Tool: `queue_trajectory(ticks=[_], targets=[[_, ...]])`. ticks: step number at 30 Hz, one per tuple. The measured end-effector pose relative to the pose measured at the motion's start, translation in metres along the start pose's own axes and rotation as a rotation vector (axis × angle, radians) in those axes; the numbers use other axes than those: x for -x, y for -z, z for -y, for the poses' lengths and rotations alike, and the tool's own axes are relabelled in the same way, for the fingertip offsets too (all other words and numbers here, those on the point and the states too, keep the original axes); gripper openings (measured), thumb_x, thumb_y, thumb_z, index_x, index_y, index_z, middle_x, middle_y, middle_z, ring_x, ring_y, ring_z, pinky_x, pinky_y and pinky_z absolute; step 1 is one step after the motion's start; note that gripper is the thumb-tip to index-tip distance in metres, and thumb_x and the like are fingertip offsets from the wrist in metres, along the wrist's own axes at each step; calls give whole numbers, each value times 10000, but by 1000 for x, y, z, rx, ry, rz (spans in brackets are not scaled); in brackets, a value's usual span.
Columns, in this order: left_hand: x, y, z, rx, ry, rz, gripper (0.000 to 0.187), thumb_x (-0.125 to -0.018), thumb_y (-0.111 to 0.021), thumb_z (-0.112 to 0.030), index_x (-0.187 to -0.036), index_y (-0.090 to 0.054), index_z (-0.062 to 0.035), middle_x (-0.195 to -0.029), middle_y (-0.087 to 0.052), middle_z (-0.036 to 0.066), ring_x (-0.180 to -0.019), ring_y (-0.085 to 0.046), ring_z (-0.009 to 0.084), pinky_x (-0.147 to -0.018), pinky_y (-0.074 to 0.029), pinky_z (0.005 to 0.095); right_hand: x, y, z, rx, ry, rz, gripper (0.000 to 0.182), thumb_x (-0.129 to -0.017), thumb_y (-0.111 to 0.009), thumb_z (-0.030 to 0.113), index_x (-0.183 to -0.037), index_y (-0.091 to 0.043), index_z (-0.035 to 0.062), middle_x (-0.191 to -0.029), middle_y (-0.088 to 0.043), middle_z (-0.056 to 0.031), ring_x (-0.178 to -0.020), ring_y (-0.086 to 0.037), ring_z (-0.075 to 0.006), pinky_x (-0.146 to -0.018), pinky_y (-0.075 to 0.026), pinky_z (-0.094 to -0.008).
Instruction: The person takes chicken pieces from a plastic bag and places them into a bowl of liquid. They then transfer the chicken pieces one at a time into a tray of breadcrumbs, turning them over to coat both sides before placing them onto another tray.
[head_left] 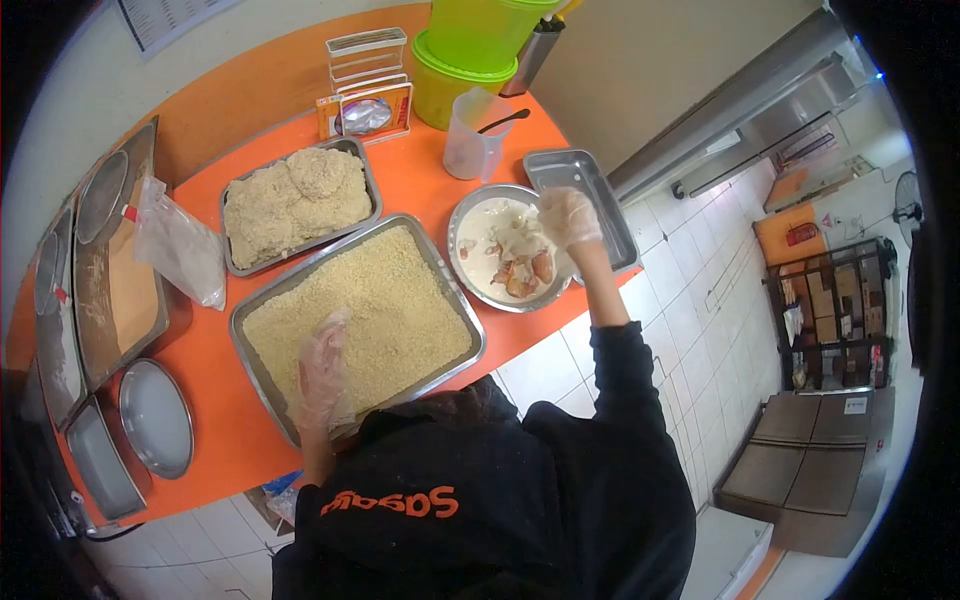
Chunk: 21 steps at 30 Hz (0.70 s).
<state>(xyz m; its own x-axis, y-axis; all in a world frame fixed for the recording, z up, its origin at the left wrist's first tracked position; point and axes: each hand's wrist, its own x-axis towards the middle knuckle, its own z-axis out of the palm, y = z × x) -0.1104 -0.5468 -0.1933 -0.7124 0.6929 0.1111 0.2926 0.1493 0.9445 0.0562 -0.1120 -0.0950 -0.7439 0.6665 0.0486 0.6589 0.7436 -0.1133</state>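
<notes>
My left hand, in a clear plastic glove, rests on the crumbs at the near left of a large metal tray. Its fingers are stretched out and hold nothing. Pale yellow breadcrumbs fill this tray. My right hand, also gloved, is over the right rim of a round metal bowl, its fingers curled. What they hold, if anything, is hidden. White batter and several raw meat pieces lie in the bowl.
Behind the crumb tray, a smaller tray bears breaded pieces. A grey tray is right of the bowl, a plastic jug behind it. A plastic bag, an oval pan and a deep tray stand left.
</notes>
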Motion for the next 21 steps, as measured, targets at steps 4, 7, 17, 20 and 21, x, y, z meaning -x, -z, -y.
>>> queue_trajectory(ticks=[4, 7, 17, 20, 21], targets=[[3, 2, -6, -61, 50, 30, 319, -1015, -488, -218, -1208, -615, 3, -1191, -644, 174, -1156, -591, 307, -997, -432, 359, 34, -27, 59, 261, 89, 297, 280, -871, -544, 268, -953, -731, 77, -1051, -698, -162, -983, -664, -333, -885, -519, -428], [4, -1, -5, -56, 48, 36, 318, -1011, -494, -221, -1205, -612, 3, -1203, -640, 168, -1161, -589, 302, -1007, -427, 360, 43, -79, 51, 298, 71, 167, 353, -891, -533, 296, -1118, -675, 67, -1210, -641, -171, -1123, -610, -323, -982, -476, -441], [12, 17, -11, -190, -6, -7, 342, -1021, -474, -246, -1216, -610, 1, -1238, -636, 144, -1179, -584, 267, -1004, -428, 356, 19, 28, 38, -145, 48, 191, 177, -784, -676, 189, -879, -749, 57, -865, -732, -130, -851, -712, -268, -769, -554, -376], [16, 24, 2, -88, 38, 21, 353, -1028, -463, -257, -1218, -611, 1, -1236, -640, 144, -1169, -589, 263, -1005, -425, 350, 15, 33, 8, -652, -94, 190, 175, -793, -691, 208, -841, -739, 46, -790, -726, -128, -732, -687, -190, -705, -549, -336], [16, 23, 1, -84, 53, 19, 353, -1028, -465, -257, -1217, -612, 2, -1234, -641, 146, -1165, -591, 264, -1004, -425, 349, 17, 36, 7, -686, -76, 165, 171, -796, -692, 207, -837, -736, 47, -777, -723, -119, -703, -670, -175, -685, -542, -332]])
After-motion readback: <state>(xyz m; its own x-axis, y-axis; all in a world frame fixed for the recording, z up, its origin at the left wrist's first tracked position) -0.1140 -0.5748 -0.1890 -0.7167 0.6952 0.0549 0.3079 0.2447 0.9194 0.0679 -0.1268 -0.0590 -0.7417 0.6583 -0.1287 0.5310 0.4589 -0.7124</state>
